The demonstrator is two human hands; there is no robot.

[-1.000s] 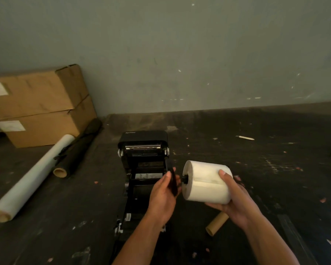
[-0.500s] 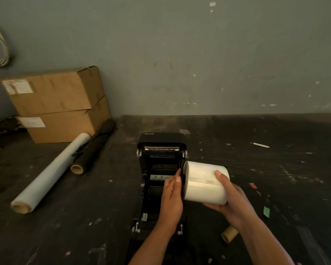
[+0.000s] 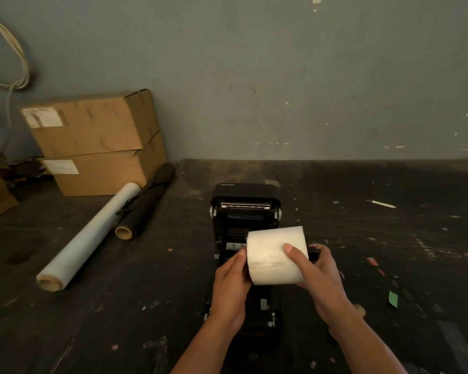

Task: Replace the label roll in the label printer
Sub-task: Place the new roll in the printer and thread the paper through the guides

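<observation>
- Holding item, label roll (image 3: 277,256): a full white roll, carried on its side between both hands, now directly above the open bay of the label printer (image 3: 245,211); a second ago it hung to the right of the printer, clear of it.
- Right hand (image 3: 319,273): grip closed on the roll's right end, thumb laid across the paper face, fingers behind; a dark part, likely a spindle end, shows just past the fingers.
- Left hand (image 3: 231,282): grip narrow, pressed flat against the roll's left end. A second ago a black flange and spindle stub showed here, apart from the roll; neither is visible now, so the holder appears seated in the core.
- Label printer: black, lid raised toward the wall, standing on the dark counter (image 3: 119,306).
- Status, judged: spindle assembly finished; roll aligned over the bay but not yet lowered in. Remaining: seating the holder, feeding the label end, closing the lid.
- Empty cardboard core (image 3: 360,310): partly visible behind the right wrist, on the counter; presumably the spent roll.
- Also present: film roll (image 3: 89,236), black roll (image 3: 146,203), stacked cartons (image 3: 97,141) at left, well apart.
</observation>
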